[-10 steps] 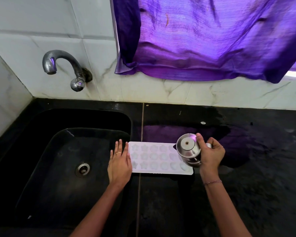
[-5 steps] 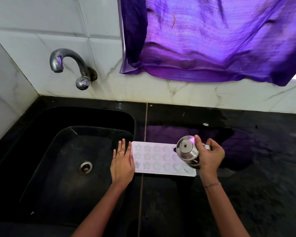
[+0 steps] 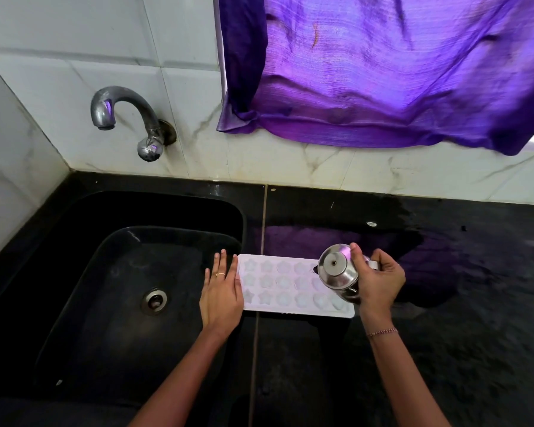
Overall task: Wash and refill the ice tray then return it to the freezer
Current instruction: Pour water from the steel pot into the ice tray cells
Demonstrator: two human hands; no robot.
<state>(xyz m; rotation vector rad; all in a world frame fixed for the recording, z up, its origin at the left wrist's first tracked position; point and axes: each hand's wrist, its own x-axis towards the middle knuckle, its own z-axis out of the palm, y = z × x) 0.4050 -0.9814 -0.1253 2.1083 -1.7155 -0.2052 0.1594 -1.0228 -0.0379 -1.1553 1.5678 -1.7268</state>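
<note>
Two hands, head view: both work at the ice tray (image 3: 278, 286), which lies flat on the black counter (image 3: 444, 349) just right of the sink (image 3: 74, 272), cells up.
Left hand (image 3: 221, 292): open and flat, fingers straight, its edge against the tray's left end. It is likely a brace so the light tray does not slide while it is filled.
Right hand (image 3: 381, 282): wrapped round a small steel jug (image 3: 338, 272), thumb laid over the rim of its lid. The thumb probably keeps the lid on during the tilt.
Jug: held over the tray's right end and, it seems, tipped toward the cells; no stream of water can be made out.
Tray cells: star and round shapes in three rows; whether any hold water cannot be told.
Placement: flat on the counter probably so the cells fill level, and beside the sink so spills drain.
Step in hand: the refill, judging by the tipped jug; the freezer is not in view.
Tap (image 3: 121, 109): over the sink, no water seen running.
Risk: overfilling, which would slop on the carry.
</note>
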